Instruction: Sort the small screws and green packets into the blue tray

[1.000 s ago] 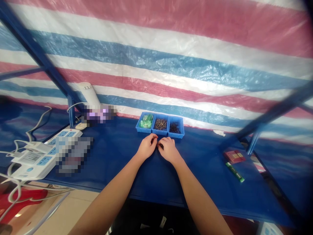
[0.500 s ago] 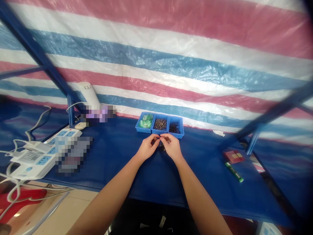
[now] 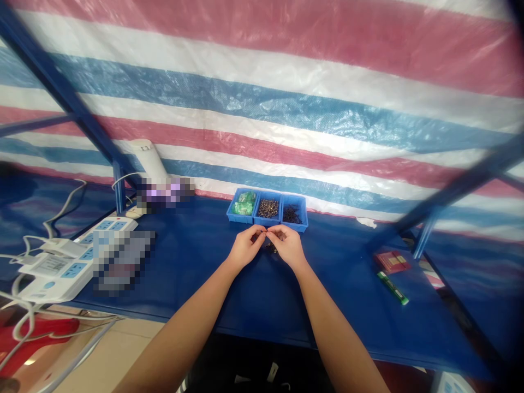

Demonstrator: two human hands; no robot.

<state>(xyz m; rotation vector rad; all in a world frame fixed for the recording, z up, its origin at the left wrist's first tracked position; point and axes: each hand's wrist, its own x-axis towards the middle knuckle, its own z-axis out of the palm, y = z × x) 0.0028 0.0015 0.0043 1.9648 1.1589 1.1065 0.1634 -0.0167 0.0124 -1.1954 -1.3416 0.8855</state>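
Note:
My left hand and my right hand meet at the fingertips over the blue table, both closed in a pinch. What they pinch is too small and too covered by the fingers to make out. Just below the fingertips lies a small cluster of dark and brassy pieces, partly hidden by my right hand. Right behind my hands stand three joined blue bins. The left bin holds green packets, the middle one brass-coloured small parts, the right one thin black pieces.
On the left lie a white power strip with plugs and cables, and a blurred-out object. A white cylinder stands behind them. To the right are a red box and a green narrow box. Blue frame posts rise at both sides.
My hands stay in nearly the same place, with the fingertips shifted very slightly. Everything else on the table is where it was.

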